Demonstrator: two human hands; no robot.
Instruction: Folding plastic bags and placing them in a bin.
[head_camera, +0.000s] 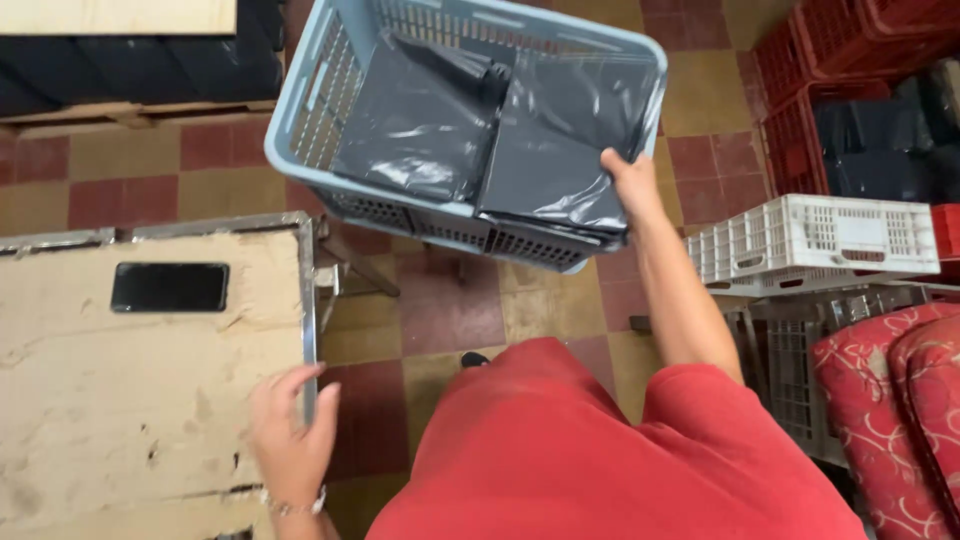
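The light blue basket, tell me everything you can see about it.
The light blue basket is rectangular plastic with slotted, perforated walls and a smooth rolled rim. It is held off the checkered tile floor, tilted toward the camera, so its inside shows. Flat packages in dark grey plastic wrap lie stacked inside. The right hand grips its near corner at the rim; the left hand is apart from it, on the worn table's metal edge.

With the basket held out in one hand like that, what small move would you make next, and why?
Probably bring the left hand off the table edge to the basket. Only the right hand grips its near rim, and it hangs tilted above the floor with grey bags inside.
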